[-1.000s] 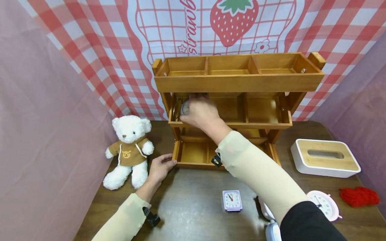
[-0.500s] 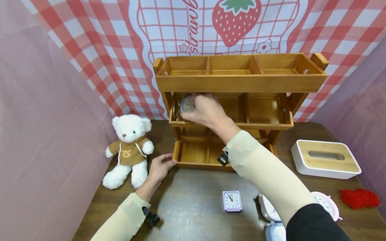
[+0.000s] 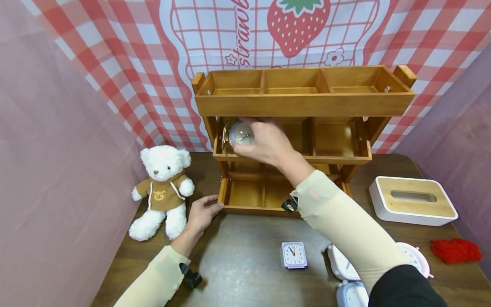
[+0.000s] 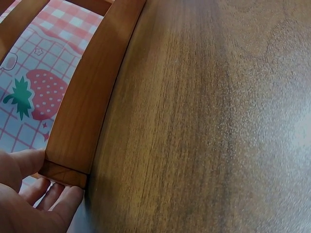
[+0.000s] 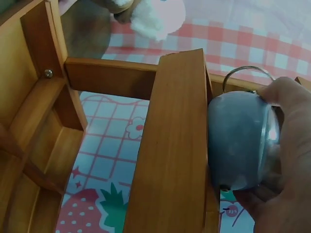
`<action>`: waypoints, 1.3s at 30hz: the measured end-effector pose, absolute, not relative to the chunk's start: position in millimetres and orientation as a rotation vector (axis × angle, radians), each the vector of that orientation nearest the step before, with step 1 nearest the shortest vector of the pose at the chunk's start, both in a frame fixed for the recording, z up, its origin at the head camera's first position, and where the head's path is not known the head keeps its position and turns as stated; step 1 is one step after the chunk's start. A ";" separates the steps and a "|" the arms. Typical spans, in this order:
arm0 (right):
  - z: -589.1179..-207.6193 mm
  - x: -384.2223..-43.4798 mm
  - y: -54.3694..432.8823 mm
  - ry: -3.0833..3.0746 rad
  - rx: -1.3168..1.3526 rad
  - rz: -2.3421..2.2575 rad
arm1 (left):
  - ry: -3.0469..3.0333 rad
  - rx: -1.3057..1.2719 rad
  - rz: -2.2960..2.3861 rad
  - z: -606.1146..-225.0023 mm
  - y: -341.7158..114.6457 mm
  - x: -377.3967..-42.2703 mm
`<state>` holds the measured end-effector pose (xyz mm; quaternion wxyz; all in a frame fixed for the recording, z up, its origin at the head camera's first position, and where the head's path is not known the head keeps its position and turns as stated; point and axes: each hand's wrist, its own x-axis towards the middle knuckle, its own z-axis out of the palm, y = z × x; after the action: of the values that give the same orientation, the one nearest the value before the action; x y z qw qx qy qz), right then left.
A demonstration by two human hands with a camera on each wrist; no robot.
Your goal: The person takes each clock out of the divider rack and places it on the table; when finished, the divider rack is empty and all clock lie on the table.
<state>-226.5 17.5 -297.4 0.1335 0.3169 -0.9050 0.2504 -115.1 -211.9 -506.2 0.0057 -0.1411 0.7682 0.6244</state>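
My right hand [image 3: 264, 140] grips a round clock [image 3: 241, 134] with a pale rim in the left part of the rack's middle tier. Its rounded grey-blue back [image 5: 235, 141] and a thin metal loop [image 5: 248, 69] show in the right wrist view. Gold-coloured metal [image 3: 226, 134] stands at the clock's left. My left hand [image 3: 200, 214] pinches the lower left front corner of the wooden rack [image 3: 303, 105]. In the left wrist view, thumb and fingers [image 4: 65, 206] lie on either side of the rack's end piece [image 4: 80, 131].
A white teddy bear [image 3: 163, 192] sits left of the rack. In front stands a small square clock [image 3: 294, 255]. More clocks, one pink [image 3: 416, 258], lie partly behind the right forearm. A tissue box [image 3: 414, 200] and red yarn [image 3: 455, 250] are at right.
My right hand has shifted a little right, and more of the clock's face shows beside it. The left hand stays on the rack's corner.
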 end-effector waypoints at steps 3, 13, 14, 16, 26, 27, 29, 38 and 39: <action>-300.1 -227.8 17.4 -2.669 0.947 0.613 | 2.417 -0.446 1.946 -507.1 -211.3 -115.2; -297.1 -234.3 15.4 -2.823 0.933 0.515 | 2.444 -0.449 1.935 -507.2 -211.5 -116.0; -296.1 -235.0 13.7 -2.825 0.937 0.519 | 2.444 -0.446 1.938 -506.9 -211.4 -115.9; -295.0 -235.8 10.1 -2.822 0.944 0.516 | 2.430 -0.438 1.952 -506.6 -211.0 -115.9; -297.1 -233.7 -2.1 -2.811 0.844 0.375 | 2.383 -0.455 1.989 -506.5 -209.3 -115.2; -297.3 -233.1 -3.4 -2.822 0.813 0.370 | 2.383 -0.449 1.990 -506.5 -209.5 -115.3; -298.2 -232.1 -5.9 -2.827 0.766 0.349 | 2.373 -0.437 2.002 -506.6 -209.6 -115.2; -304.1 -234.3 -9.1 -2.700 0.782 0.378 | 2.332 -0.462 2.015 -507.8 -211.4 -115.1; -304.2 -234.4 -8.7 -2.687 0.793 0.397 | 2.341 -0.455 2.010 -507.5 -211.7 -115.1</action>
<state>-234.4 -8.7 -304.2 0.1554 0.2769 -0.9380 0.1387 -115.1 -211.7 -507.5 0.0113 -0.1458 0.7505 0.6445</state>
